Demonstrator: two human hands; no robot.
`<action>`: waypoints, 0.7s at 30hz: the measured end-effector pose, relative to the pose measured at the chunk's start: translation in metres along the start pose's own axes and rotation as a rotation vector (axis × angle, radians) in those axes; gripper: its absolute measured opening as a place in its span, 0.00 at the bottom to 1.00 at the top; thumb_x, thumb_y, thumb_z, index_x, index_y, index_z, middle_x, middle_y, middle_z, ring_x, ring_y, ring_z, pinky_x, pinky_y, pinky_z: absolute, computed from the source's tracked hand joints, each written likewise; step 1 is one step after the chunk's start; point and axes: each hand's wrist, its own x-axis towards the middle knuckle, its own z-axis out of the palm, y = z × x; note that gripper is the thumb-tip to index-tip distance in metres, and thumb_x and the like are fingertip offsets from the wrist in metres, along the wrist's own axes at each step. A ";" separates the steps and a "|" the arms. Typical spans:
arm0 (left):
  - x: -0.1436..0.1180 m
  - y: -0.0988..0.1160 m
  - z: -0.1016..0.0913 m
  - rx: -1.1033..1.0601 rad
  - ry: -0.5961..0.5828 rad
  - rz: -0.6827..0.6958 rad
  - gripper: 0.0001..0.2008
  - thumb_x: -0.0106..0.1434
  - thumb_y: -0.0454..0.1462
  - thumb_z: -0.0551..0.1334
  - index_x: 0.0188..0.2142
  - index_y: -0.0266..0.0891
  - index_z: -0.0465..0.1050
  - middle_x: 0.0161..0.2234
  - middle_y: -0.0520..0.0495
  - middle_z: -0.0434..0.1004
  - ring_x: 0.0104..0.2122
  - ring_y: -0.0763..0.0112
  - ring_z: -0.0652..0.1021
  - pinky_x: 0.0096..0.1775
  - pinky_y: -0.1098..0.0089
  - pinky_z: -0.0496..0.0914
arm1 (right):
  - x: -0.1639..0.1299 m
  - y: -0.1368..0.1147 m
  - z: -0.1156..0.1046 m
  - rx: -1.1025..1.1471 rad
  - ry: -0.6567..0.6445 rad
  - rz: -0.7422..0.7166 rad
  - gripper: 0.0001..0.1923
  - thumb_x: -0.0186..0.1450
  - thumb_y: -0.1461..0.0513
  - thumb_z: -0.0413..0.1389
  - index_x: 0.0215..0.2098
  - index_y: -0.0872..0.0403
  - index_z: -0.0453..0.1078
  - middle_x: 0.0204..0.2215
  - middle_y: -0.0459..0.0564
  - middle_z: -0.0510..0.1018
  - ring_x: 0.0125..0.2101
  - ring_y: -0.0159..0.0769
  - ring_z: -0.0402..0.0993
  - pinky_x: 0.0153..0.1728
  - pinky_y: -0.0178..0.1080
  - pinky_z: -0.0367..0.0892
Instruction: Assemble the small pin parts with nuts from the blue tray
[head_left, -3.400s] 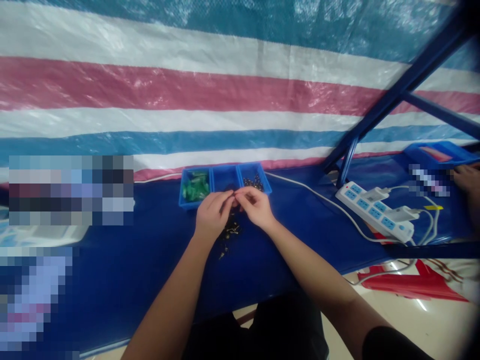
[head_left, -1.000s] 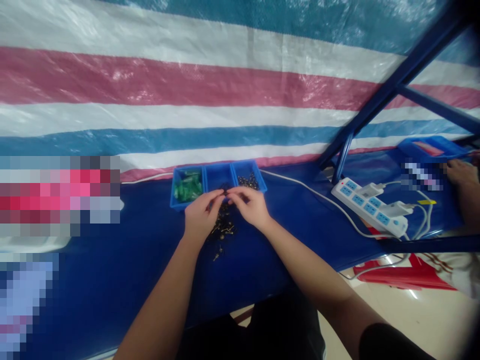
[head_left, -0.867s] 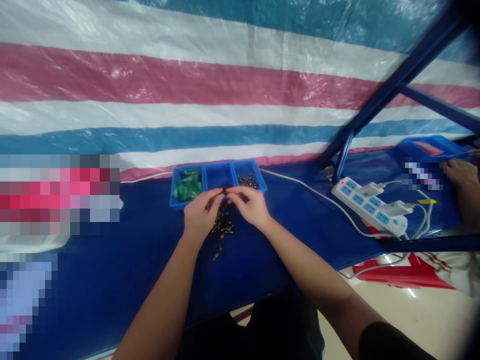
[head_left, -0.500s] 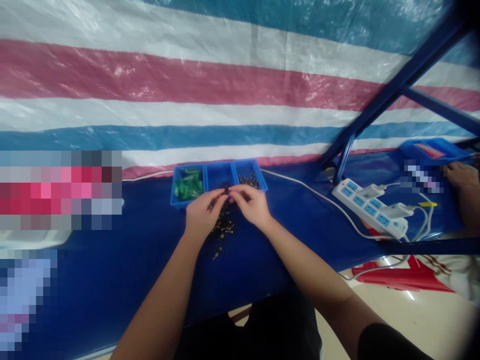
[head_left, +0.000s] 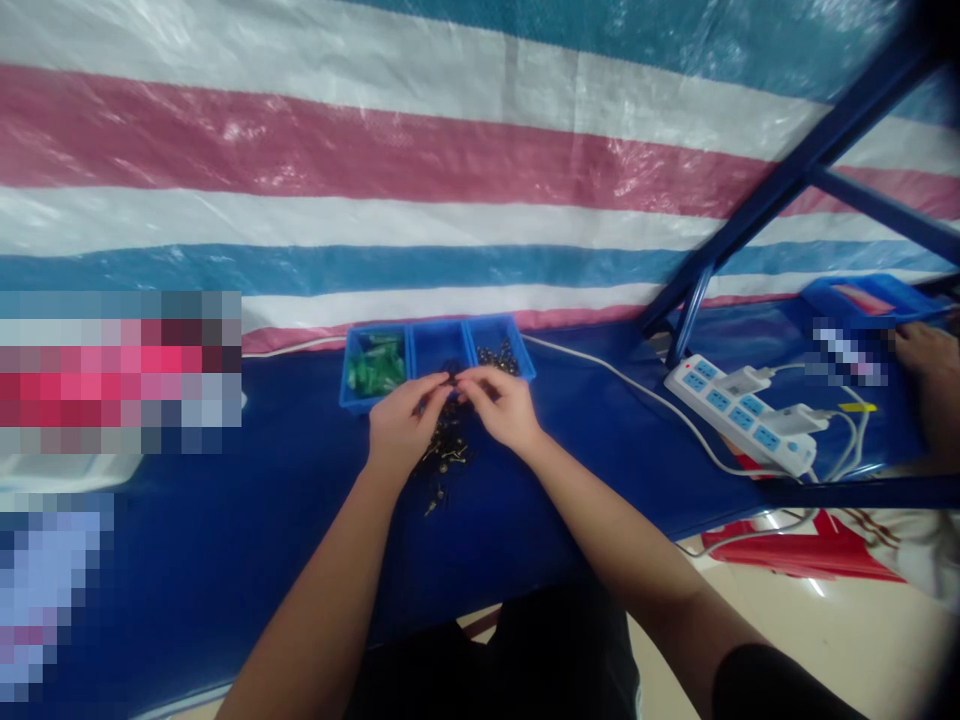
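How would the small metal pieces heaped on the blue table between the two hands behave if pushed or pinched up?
The small metal pieces lie in a loose heap, so a push would probably scatter them rather than move them together. They look tiny beside the left hand and right hand, so likely light and fiddly to pinch. Strays on the smooth table cover suggest they slide easily.

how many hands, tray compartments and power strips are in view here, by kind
person's own hands: 2, left hand and right hand
co-worker's hand: 1
compartments of the blue tray: 3
white power strip: 1
pile of small metal parts on the table: 1
total: 8
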 end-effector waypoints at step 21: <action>0.001 0.002 -0.002 -0.005 -0.022 -0.043 0.13 0.67 0.43 0.65 0.48 0.43 0.81 0.40 0.47 0.86 0.34 0.70 0.84 0.41 0.71 0.78 | 0.000 -0.001 0.001 0.013 0.009 0.017 0.14 0.69 0.52 0.58 0.41 0.53 0.78 0.33 0.50 0.84 0.28 0.33 0.82 0.29 0.35 0.76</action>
